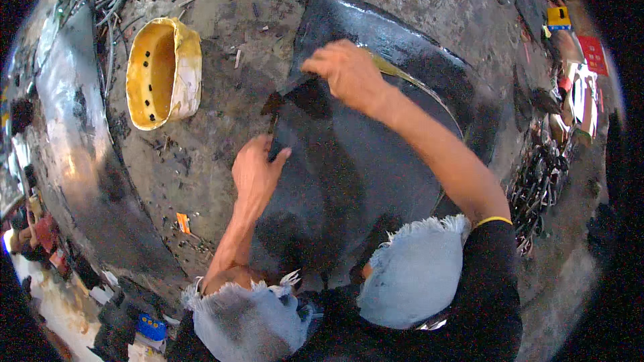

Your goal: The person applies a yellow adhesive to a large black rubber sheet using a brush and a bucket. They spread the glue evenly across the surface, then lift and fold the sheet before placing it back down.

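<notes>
In front of my knees lies a wide dark grey sheet [389,151] with a curved right edge. Its far part overlaps a glossy black curved panel [376,23]. The fingers of my left hand [255,169] curl over the sheet's left edge, thumb on top. Farther up, my right hand [349,77] is closed above the sheet's far left corner, its fingertips pinched together; whatever they hold is hidden. Between the hands a small black flap [272,104] sticks out from the edge. A yellowish strip [392,68] shows along the seam beside my right wrist.
A yellow oval ring-shaped piece [196,70] with black spots inside stands on the floor at left. Beyond it lies a long shiny sheet [74,87]. Scraps litter the far floor. Dark tangled strips [537,188] and a yellow-and-blue box [558,18] are at right.
</notes>
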Tool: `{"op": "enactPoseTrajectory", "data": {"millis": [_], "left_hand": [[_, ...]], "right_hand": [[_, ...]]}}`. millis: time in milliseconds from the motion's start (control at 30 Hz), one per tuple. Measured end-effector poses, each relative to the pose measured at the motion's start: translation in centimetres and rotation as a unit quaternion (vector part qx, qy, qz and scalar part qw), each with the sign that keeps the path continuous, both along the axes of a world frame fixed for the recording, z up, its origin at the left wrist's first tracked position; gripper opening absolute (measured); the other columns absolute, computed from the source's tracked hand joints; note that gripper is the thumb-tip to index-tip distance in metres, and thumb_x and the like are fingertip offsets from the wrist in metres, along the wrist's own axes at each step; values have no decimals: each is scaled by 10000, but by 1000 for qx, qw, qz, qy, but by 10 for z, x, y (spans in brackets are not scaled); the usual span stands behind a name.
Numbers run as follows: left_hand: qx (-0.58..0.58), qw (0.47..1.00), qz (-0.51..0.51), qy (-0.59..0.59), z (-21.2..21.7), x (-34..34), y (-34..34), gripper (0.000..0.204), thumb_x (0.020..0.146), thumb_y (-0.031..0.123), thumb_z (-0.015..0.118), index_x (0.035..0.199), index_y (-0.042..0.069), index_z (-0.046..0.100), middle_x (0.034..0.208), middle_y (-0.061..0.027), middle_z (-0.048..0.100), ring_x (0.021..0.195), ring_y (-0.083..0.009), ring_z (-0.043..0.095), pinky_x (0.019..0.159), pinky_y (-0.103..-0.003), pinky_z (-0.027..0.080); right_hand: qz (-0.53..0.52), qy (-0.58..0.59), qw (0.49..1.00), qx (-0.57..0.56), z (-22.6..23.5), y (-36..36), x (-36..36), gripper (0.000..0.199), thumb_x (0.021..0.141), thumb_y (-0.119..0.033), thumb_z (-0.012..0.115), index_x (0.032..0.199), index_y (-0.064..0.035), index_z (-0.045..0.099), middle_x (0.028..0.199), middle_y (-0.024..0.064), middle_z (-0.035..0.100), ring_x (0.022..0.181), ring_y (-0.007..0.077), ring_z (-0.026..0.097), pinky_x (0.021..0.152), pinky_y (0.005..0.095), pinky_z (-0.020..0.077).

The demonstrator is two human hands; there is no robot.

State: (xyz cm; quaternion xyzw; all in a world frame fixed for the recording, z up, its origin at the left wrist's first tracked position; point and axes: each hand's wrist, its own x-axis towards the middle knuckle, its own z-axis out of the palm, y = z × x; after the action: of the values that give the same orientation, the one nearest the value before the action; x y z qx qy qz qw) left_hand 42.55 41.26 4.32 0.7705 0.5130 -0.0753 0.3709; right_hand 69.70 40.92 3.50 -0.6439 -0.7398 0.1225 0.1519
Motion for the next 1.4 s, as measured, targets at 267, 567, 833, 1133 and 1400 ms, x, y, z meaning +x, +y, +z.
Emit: {"op": "enactPoseTrajectory", "data": {"millis": [267, 567, 833, 1133, 1400], "left_hand": [[77, 996, 49, -1, -20, -19, -20, 437, 799, 274, 848, 1085, -14, 686, 921, -172, 705, 860, -304, 685, 786, -405, 540], [118, 991, -15, 59, -10, -5, -25, 400, 826, 225, 804, 1102, -29, 666, 983, -191, 709, 895, -313, 685, 810, -406, 531], [166, 981, -78, -60, -34, -40, -37, 452, 852, 266, 798, 1165, -17, 637, 998, -182, 697, 866, -306, 671, 776, -427, 519], [165, 975, -20, -149, -64, -65, -45, 449, 829, 258, 836, 1151, 5, 652, 945, -128, 671, 755, -239, 622, 709, -371, 518], [99, 982, 53, -150, -57, -73, -45, 489, 792, 292, 853, 1144, 1, 678, 1006, -142, 687, 856, -255, 644, 782, -388, 534]], "right_hand": [[162, 44, 986, 8, -15, -14, 125, 320, 775, -110, 691, 1091, -131, 733, 1074, 79, 716, 1074, 324, 638, 958, 443, 491], [-209, -22, 978, -17, 8, -368, 188, 426, 786, 66, 550, 1128, -115, 726, 1129, 103, 718, 1090, 324, 643, 972, 426, 477], [-400, -146, 899, 107, -21, -472, 38, 420, 822, -9, 591, 1223, -87, 686, 1248, 126, 689, 1172, 310, 626, 969, 440, 449], [-704, -145, 696, -1, -10, -478, 94, 418, 826, -354, 710, 1055, -7, 746, 1015, 245, 720, 927, 438, 690, 859, 514, 542], [-581, -43, 813, -22, -20, -239, 64, 337, 804, -356, 709, 1002, -93, 777, 929, 233, 730, 911, 445, 697, 825, 528, 545]]}}
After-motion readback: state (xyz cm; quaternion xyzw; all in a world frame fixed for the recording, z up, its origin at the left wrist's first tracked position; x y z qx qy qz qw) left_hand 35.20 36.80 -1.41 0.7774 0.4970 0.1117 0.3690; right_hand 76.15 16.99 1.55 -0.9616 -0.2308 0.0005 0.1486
